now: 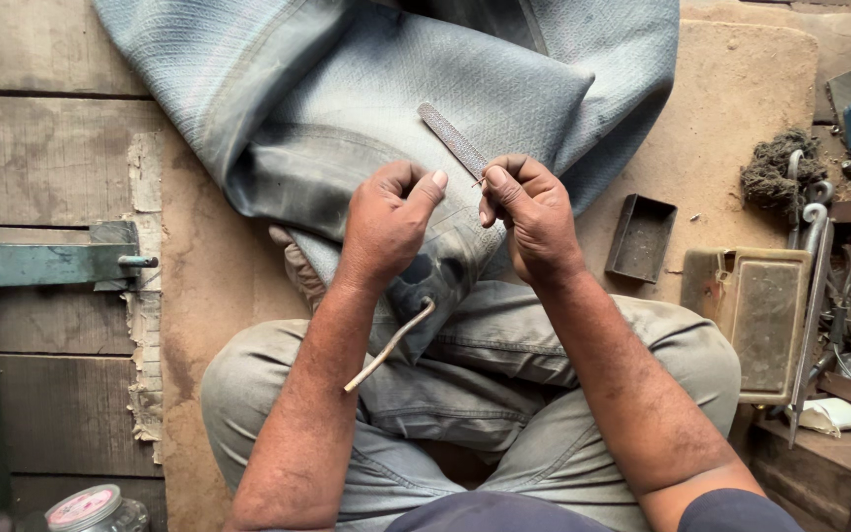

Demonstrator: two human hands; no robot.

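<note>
Grey-blue rubber sheet (396, 108) draped over lap for support; right hand (534, 212) pinches a thin needle (477, 181), left hand (386, 222) curled, contents indiscernible.

Bare forearms, dark navy short sleeves, worn grey-green trousers, no gloves
</note>
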